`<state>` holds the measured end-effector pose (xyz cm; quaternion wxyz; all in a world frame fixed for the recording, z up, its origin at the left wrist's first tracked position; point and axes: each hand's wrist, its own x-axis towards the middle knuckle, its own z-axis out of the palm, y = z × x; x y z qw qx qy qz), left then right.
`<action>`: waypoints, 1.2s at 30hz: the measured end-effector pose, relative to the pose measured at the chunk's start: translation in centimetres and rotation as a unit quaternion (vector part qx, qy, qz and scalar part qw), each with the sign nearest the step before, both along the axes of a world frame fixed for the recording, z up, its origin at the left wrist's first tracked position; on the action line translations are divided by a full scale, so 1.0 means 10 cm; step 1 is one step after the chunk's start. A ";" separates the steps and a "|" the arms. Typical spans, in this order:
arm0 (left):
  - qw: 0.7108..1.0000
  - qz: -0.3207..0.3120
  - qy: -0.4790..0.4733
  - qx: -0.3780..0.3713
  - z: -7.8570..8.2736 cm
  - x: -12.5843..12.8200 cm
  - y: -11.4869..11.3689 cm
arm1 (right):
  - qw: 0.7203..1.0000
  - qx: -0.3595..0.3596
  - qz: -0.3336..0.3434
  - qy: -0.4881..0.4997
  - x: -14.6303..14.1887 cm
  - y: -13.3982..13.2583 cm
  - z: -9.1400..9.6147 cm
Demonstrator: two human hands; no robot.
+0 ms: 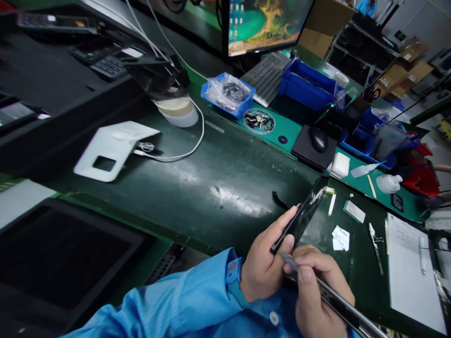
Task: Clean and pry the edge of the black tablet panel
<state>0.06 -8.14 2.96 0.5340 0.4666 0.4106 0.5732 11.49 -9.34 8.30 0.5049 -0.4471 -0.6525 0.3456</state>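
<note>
One view, head: a green bench [225,202], blue sleeve [176,300] below.
Left hand [264,267]: curled narrow, gripping a black panel [305,216] by its long edges, tilted up.
Right hand [319,293]: pinching a steel scraper [338,295], narrow grip, with the tip just beside the panel's lower end.
Handling: likely light, stiff, slippery glass (fragile too) — hold by the edges.

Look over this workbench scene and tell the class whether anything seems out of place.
A crumpled white wipe lies loose on the green bench mat, and a small curved black scrap sits alone nearby; both look like stray litter.
</note>
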 end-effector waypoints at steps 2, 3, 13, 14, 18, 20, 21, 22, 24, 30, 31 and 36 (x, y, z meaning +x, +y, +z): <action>1.000 0.004 -0.002 -0.008 -0.01 0.02 -0.01 | 1.000 -0.006 -0.011 0.002 -0.02 -0.01 0.00; 1.000 0.007 -0.005 -0.013 -0.01 0.03 -0.02 | 1.000 -0.011 -0.014 0.003 -0.03 -0.01 0.00; 0.994 0.036 -0.055 -0.088 -0.03 0.09 -0.08 | 1.000 -0.023 0.013 0.008 -0.05 -0.04 -0.08; 0.993 0.037 -0.060 -0.090 -0.04 0.09 -0.08 | 1.000 -0.023 0.020 0.002 -0.04 -0.02 -0.07; 0.993 0.048 -0.071 -0.084 -0.06 0.09 -0.09 | 0.999 -0.022 0.026 -0.009 -0.05 0.02 -0.04; 0.993 0.050 -0.072 -0.081 -0.06 0.09 -0.10 | 0.999 -0.027 0.028 -0.013 -0.06 0.04 -0.04; 0.993 0.052 -0.073 -0.079 -0.06 0.10 -0.11 | 0.999 -0.028 0.028 -0.015 -0.06 0.04 -0.04; 0.993 0.051 -0.076 -0.078 -0.06 0.10 -0.11 | 0.999 -0.029 0.028 -0.014 -0.07 0.04 -0.04; 0.993 0.046 -0.082 -0.077 -0.05 0.10 -0.11 | 0.999 -0.027 0.029 -0.015 -0.06 0.04 -0.04; 0.992 0.057 -0.083 -0.075 -0.02 0.09 -0.11 | 0.998 -0.049 0.031 -0.013 -0.03 -0.01 -0.05; 0.992 0.060 -0.079 -0.078 -0.03 0.09 -0.11 | 0.998 -0.053 0.030 -0.012 -0.04 -0.01 -0.05; 0.992 0.070 -0.067 -0.080 -0.03 0.11 -0.10 | 0.998 -0.056 0.022 -0.012 -0.07 0.00 -0.03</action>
